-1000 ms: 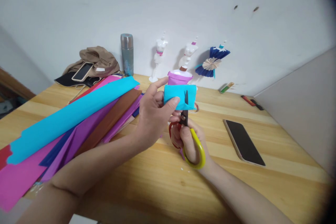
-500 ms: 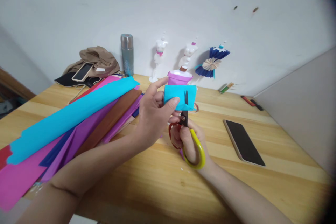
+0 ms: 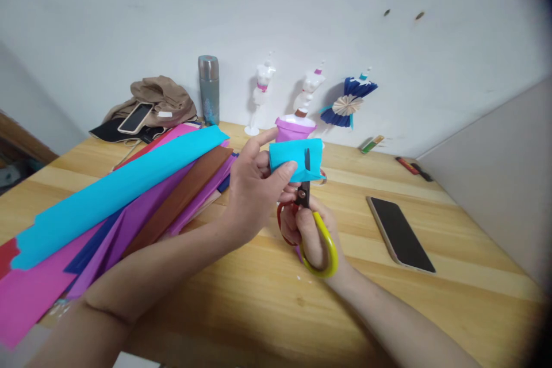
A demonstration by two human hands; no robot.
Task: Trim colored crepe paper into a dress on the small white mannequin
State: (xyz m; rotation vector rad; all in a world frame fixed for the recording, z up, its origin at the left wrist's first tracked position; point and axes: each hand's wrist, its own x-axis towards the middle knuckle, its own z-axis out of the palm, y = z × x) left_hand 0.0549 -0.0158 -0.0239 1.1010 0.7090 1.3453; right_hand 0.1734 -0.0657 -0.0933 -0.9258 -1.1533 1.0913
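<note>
Folded turquoise paper (image 3: 293, 152), barely shifted, partly hides the scissors (image 3: 303, 195).

I can't see the lower part of the purple cup-shaped piece (image 3: 295, 130); the blue paper (image 3: 282, 152) hides it, and some of the scissors' (image 3: 303, 194) blades. My view's left edge crops the pink sheet (image 3: 32, 302); white specks (image 3: 299, 277) are too small to identify.

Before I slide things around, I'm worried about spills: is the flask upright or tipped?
Upright: the flask stands before the wall, its silver cap at the top.
</note>
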